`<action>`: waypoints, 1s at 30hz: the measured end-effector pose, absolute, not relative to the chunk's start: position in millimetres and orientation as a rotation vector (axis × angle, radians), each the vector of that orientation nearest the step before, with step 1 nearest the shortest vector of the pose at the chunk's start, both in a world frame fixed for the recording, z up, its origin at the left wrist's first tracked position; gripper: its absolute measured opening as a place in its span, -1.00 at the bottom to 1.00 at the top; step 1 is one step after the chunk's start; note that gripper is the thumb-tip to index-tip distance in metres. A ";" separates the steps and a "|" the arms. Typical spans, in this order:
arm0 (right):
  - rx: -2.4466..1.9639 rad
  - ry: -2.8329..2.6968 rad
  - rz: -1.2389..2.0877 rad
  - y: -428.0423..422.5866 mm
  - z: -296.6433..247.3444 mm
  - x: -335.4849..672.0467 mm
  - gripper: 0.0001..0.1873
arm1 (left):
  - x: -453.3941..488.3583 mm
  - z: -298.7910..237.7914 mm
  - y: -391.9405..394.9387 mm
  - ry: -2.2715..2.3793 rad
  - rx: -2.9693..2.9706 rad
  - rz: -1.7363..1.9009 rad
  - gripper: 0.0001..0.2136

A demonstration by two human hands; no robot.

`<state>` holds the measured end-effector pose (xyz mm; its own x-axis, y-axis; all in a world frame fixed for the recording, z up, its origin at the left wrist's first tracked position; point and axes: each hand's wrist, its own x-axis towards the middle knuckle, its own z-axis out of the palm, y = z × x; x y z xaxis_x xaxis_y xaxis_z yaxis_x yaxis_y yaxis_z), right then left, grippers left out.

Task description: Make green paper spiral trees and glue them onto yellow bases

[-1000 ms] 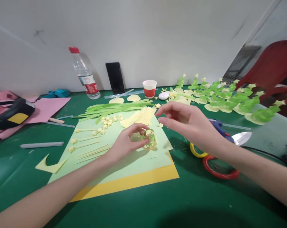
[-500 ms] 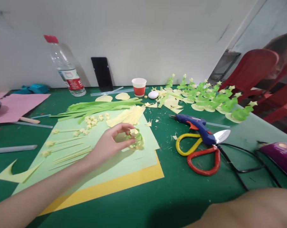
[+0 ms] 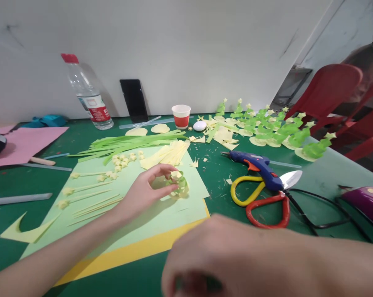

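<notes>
My left hand (image 3: pixel 146 185) is closed, thumb and fingers pinching a small paper tree (image 3: pixel 182 186) near its top. The tree is a curl of light green paper with a pale yellow star above and a pale round base beneath. It is over the light green paper sheet (image 3: pixel 161 210). At the bottom, close to the camera, my right hand (image 3: pixel 205 255) is curled and blurred; its fingertips and anything in them cannot be made out. Left of the tree are folded paper stars (image 3: pixel 120 161) and thin strips tipped with stars (image 3: pixel 87 188).
Scissors (image 3: pixel 268 210) and a blue glue gun (image 3: pixel 254 163) with a black cord lie right. Several finished paper trees (image 3: pixel 275 128) stand at the back right. A paper cup (image 3: pixel 181 117), phone (image 3: pixel 133 101) and bottle (image 3: pixel 93 105) are along the wall. Green strips (image 3: pixel 127 142) lie left.
My right hand has come in from the lower right to the bottom centre, in front of the paper sheet. My left hand keeps its pinch on the paper tree. The view has shifted slightly.
</notes>
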<state>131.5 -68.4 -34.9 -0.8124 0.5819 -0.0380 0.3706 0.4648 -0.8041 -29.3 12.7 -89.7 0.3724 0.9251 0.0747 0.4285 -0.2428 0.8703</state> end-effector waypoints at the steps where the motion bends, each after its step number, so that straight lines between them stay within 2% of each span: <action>1: -0.988 -2.502 1.142 -60.6 -31.6 138.1 -0.76 | -29.4 -89.5 12.5 1.181 1.827 0.782 -0.81; 3: -1.373 -2.509 0.735 -41.7 -31.2 152.8 -0.80 | -29.4 -88.8 11.4 1.184 1.819 0.771 -0.80; 6: -1.536 -2.469 0.451 -6.7 -41.8 173.1 -0.79 | -29.0 -88.0 9.5 1.184 1.801 0.746 -0.82; 9: -1.544 -2.516 0.305 26.9 -52.9 184.4 -0.80 | -28.8 -88.2 8.9 1.189 1.798 0.747 -0.84; 15: -1.382 -2.773 0.296 62.8 -56.7 180.5 -0.94 | -28.3 -88.8 10.1 1.203 1.807 0.748 -0.82; 20: -1.360 -2.916 0.391 71.8 -59.4 177.1 -0.85 | -28.0 -86.8 9.9 1.220 1.806 0.721 -0.80; 30: -1.597 -2.957 0.450 65.2 -55.4 172.4 -0.83 | -27.4 -85.9 9.4 1.217 1.786 0.733 -0.81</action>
